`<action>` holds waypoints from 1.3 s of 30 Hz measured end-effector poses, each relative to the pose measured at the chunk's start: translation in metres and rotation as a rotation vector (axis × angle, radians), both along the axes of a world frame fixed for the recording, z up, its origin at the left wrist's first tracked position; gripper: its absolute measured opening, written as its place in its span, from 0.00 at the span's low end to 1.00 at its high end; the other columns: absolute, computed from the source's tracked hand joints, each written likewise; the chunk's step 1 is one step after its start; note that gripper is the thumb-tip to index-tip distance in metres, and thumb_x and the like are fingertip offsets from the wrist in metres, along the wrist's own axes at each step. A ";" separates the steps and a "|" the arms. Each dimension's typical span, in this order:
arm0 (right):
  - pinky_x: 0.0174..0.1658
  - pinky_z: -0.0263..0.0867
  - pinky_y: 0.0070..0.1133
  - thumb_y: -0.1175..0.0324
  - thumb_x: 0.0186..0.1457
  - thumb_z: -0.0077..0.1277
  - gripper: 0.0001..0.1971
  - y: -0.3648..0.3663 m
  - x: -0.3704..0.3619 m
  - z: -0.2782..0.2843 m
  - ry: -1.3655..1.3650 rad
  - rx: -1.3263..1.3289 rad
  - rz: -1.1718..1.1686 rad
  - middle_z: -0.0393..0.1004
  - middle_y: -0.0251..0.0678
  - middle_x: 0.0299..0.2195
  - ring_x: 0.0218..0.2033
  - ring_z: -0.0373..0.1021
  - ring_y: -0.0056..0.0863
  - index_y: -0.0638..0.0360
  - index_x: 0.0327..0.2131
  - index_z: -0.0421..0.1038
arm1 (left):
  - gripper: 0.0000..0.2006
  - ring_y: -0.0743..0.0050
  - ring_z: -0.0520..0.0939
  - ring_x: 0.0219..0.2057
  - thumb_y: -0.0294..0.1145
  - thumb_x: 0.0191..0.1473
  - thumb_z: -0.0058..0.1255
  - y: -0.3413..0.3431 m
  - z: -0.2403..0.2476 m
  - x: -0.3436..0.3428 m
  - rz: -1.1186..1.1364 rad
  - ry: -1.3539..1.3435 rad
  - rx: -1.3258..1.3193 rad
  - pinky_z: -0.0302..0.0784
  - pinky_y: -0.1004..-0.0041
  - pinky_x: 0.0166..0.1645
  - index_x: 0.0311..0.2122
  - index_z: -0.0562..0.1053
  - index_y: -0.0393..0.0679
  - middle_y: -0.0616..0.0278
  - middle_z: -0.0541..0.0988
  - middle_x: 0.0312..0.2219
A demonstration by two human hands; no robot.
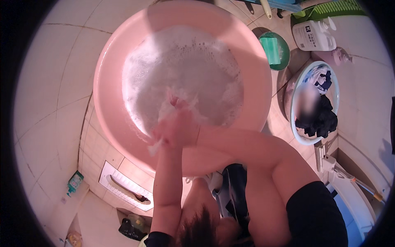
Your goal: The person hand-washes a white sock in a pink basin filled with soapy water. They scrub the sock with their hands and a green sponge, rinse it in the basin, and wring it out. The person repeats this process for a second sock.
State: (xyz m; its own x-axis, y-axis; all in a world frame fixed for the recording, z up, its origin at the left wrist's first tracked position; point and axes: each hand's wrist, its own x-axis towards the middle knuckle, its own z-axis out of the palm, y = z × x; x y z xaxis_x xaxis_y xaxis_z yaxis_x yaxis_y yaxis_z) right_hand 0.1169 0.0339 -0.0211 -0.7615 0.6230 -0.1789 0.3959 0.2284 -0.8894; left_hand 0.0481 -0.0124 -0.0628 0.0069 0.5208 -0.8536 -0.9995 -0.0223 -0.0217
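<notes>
A large pink basin [255,94] holds cloudy, foamy water [193,70]. Over its near side my two hands are pressed together, smeared by motion. My left hand [164,132] is closed, and a wet white cloth [154,148] pokes out beside it. Across from the lower right comes my other forearm, its right hand [184,123] closed against the left one on the same cloth. More pale, wet fabric and a pinkish patch show just beyond the fingers, above the suds. Most of the cloth is hidden by the hands, and the single fingers are hard to make out.
Right of the basin stand a green bowl [284,51] with a green bar in it, a white pump bottle [314,36] and a pale blue-rimmed tub [293,119] of dark and white clothes [323,117]. A squat toilet [123,185] lies at lower left, near a green bottle [75,181].
</notes>
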 end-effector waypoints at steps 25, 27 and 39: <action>0.34 0.65 0.18 0.67 0.46 0.53 0.18 0.029 0.012 -0.002 0.542 -1.243 -0.411 0.67 0.35 0.37 0.31 0.68 0.23 0.57 0.43 0.64 | 0.10 0.62 0.70 0.34 0.32 0.53 0.40 0.003 0.023 0.024 -0.525 2.012 -0.137 0.64 0.67 0.37 0.30 0.69 0.35 0.56 0.71 0.29; 0.32 0.65 0.16 0.68 0.47 0.53 0.18 0.049 0.014 0.031 0.593 -1.334 -0.407 0.68 0.34 0.34 0.30 0.67 0.19 0.59 0.43 0.64 | 0.11 0.64 0.70 0.37 0.32 0.54 0.40 0.015 0.053 0.009 -0.599 2.369 -0.195 0.64 0.67 0.40 0.31 0.69 0.35 0.56 0.71 0.32; 0.25 0.60 0.25 0.63 0.51 0.41 0.13 0.056 0.035 -0.025 0.140 -0.204 -0.539 0.68 0.38 0.19 0.19 0.64 0.26 0.62 0.26 0.71 | 0.22 0.57 0.69 0.44 0.38 0.50 0.46 0.012 -0.003 -0.021 -0.727 1.699 -0.520 0.64 0.67 0.48 0.46 0.62 0.34 0.49 0.68 0.41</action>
State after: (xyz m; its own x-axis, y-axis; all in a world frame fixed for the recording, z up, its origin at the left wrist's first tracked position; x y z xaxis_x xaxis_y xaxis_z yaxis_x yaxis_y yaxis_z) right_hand 0.1520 0.0900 -0.0465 -0.3719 0.8921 -0.2565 0.2848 -0.1533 -0.9462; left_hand 0.0270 0.0001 -0.0660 -0.8114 0.5310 -0.2444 0.2212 0.6659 0.7125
